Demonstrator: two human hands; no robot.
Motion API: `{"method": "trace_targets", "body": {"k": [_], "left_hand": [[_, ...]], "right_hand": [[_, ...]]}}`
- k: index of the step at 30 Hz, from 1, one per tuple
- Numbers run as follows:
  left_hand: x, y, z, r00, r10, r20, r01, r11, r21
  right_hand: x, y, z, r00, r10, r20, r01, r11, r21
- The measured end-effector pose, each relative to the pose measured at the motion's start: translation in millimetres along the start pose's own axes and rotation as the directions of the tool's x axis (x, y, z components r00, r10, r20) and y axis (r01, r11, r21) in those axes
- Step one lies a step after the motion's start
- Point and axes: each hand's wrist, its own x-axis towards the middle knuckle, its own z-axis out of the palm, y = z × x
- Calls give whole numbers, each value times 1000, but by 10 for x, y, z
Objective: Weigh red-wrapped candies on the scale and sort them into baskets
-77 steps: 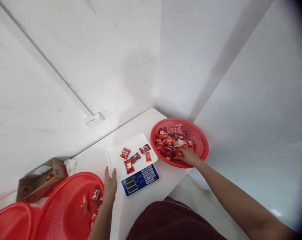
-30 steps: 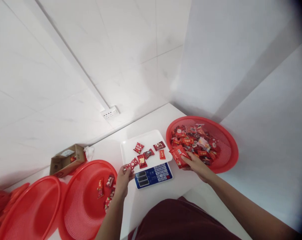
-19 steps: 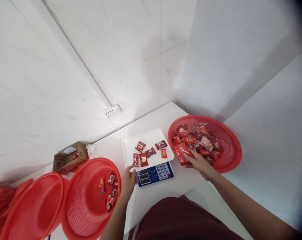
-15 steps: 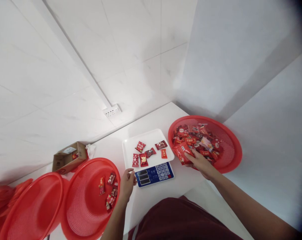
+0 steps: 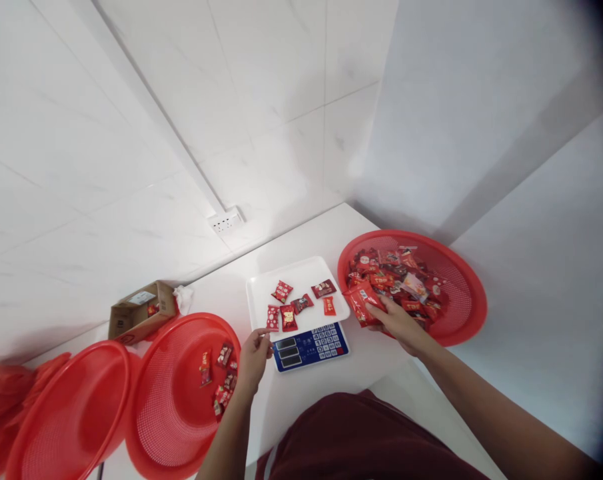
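My right hand (image 5: 398, 323) grips a shiny red packet (image 5: 362, 302) over the near left rim of a red basket (image 5: 461, 280) heaped with wrapped candies. Against the packet lies the right edge of a white scale tray (image 5: 266, 287), though contact is unclear. Several small wrapped candies, among them a red one (image 5: 288, 318), lie spread on the tray. At the tray's near left corner is my left hand (image 5: 255, 359), fingers loosely bent and apart, holding nothing visible. Its index finger points to the tray rim, close to a dotted red candy (image 5: 272, 319).
The scale's blue keypad panel (image 5: 311, 348) faces me below the tray. To the left stand a red basket (image 5: 156, 400) with a few candies, another red basket (image 5: 71, 413), a cardboard box (image 5: 141, 317) and red plastic bags (image 5: 11, 400). Behind the table is a wall socket (image 5: 226, 221).
My left hand has shifted slightly up toward the tray corner, its index finger reaching out more. The right hand still holds the red packet in nearly the same place.
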Motion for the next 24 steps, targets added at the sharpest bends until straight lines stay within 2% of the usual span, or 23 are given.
{"method": "trace_targets", "body": {"k": [17,24], "left_hand": [[38,48,42,999,-4,36,3,1000,25],[37,62,43,999,-18,31,18,1000,3]], "right_hand": [[0,-24,4,1000,23,5,-23,1000,-1],[23,-4,-8,1000,-8,19,8,1000,8]]}}
